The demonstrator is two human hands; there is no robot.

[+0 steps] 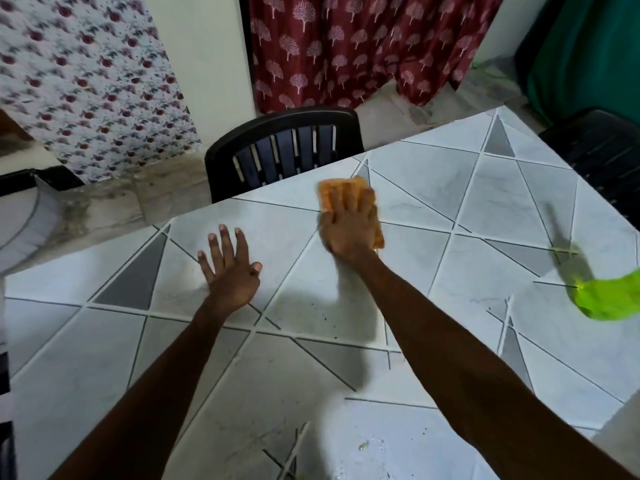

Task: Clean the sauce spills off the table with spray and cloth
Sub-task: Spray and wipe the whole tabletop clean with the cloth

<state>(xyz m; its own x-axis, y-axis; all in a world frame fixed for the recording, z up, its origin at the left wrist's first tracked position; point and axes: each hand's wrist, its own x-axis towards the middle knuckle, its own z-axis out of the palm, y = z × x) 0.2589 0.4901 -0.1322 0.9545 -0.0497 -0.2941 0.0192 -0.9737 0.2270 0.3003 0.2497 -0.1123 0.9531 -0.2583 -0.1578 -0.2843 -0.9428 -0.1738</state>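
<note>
The table [450,202] has a pale top patterned with grey triangles and thin dark lines. The orange cloth [341,187] lies flat on it, towards the table's far edge and about midway along it. The right hand [349,226] is laid on top of the cloth, palm down, fingers straight and close together. They press on it rather than curl round it, and the cloth shows past the fingertips and along the outer side of the hand.

The left hand [230,271] rests on the bare table top, palm down and fingers spread wide, holding nothing. It is nearer the table's left end than the cloth and not touching it.

At the table's right edge sits a bright green thing [609,299], blurred and cut off by the frame; I can't tell what it is. A few dark specks [325,317] dot the middle of the table. Near its front edge there is a small yellowish spot [363,446] in a wet-looking patch.

A black slatted chair [284,147] stands pushed up to the table's far edge. A dark red curtain [346,46] with a pale tree print hangs beyond the table.
</note>
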